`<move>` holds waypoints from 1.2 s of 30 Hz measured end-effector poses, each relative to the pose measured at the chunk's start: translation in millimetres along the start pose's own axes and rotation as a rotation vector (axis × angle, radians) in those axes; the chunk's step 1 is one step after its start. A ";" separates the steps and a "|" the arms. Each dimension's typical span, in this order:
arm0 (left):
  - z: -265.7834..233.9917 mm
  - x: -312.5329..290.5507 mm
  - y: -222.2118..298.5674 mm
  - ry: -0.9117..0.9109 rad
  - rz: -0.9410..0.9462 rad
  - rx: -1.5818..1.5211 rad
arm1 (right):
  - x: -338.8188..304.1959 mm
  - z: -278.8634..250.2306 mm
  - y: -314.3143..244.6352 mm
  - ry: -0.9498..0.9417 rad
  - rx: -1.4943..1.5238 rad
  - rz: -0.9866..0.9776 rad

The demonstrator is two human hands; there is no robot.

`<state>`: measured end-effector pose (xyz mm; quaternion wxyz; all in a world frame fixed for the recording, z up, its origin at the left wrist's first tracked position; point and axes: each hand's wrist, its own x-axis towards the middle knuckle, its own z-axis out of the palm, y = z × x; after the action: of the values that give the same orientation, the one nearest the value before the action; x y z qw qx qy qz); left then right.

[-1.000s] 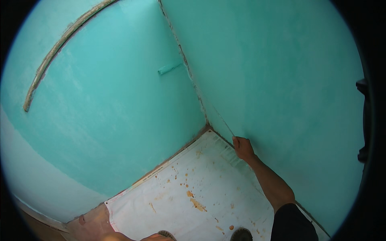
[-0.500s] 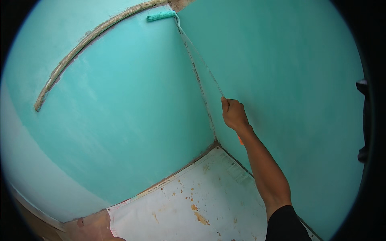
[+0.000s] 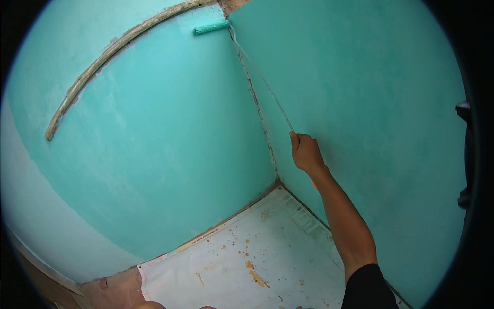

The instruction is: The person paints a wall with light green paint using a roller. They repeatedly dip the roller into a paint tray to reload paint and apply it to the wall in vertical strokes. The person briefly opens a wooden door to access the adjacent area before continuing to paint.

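the right hand (image 3: 307, 153), right of centre, held a turquoise-coated paint roller (image 3: 212, 28) against the left wall (image 3: 154, 154) near the top centre, the roller's right end at the chipped corner seam (image 3: 257, 104). a curved wooden pole (image 3: 98, 64) crossed the upper left. at lower centre, a white sheet (image 3: 180, 270) with brownish stains (image 3: 257, 278) lay on the floor (image 3: 116, 291).

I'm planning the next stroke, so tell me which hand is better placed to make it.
Right, likely. The right hand holds the paint roller, which appears to touch the turquoise wall; the left arm barely shows at the lower edge.
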<state>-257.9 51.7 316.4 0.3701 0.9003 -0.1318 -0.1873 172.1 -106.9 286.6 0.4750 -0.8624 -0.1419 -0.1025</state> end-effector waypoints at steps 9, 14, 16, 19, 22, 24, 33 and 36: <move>-1.6 -4.2 1.3 0.022 0.038 0.026 | -73.2 37.5 105.7 -0.067 -0.148 0.095; -1.8 -8.3 2.2 0.049 0.055 0.041 | -131.8 56.2 165.0 -0.074 -0.175 0.097; -1.8 -8.0 2.8 0.050 0.058 0.044 | -151.8 59.2 187.0 -0.114 -0.234 0.112; -2.2 -7.2 4.1 0.046 0.049 0.040 | -176.3 58.8 214.2 -0.204 -0.290 0.226; -2.7 -5.3 4.5 0.036 0.047 0.037 | -195.1 55.5 233.9 -0.269 -0.343 0.306; -2.7 -3.5 4.1 0.038 0.057 0.045 | -205.7 52.9 243.4 -0.299 -0.387 0.334; -3.2 -2.7 3.9 0.040 0.051 0.041 | -233.3 40.9 265.2 -0.389 -0.512 0.411; -3.5 -4.8 1.7 0.030 0.059 0.025 | -236.9 37.8 270.9 -0.409 -0.521 0.398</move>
<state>-260.8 54.5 321.0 0.3659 0.9034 -0.1549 -0.1610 44.0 -247.5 -21.2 0.2126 -0.9675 -0.0326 0.1334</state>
